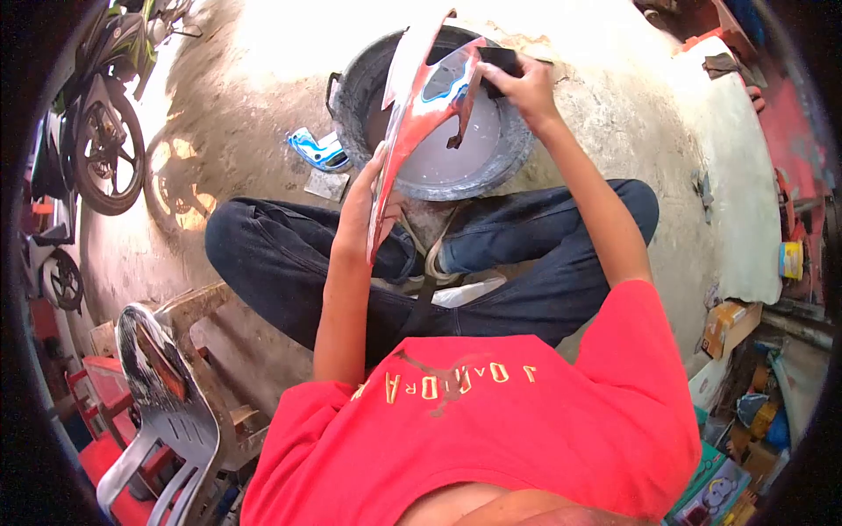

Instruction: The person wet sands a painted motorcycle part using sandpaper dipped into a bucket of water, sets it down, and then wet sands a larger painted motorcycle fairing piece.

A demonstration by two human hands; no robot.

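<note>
My left hand [360, 203] is wrapped round the lower end of a long motorcycle fairing panel [412, 130], red with white and blue patches. The panel is held tilted above a dark basin [349, 114] of cloudy greyish water. At the panel's upper right edge, my right hand [530, 91] pinches a black sheet that looks like sandpaper [500, 60]. Whether the sheet presses on the panel I cannot tell. Left of the basin, a smaller blue and white panel [316, 149] lies on the ground beside a flat grey piece [327, 185].
My crossed legs [544, 250] are close in front of the basin. A worn plastic chair [175, 412] stands at lower left, and a motorcycle wheel [110, 149] at upper left. On the right are a cardboard box [731, 328], a yellow tub [791, 260] and assorted clutter.
</note>
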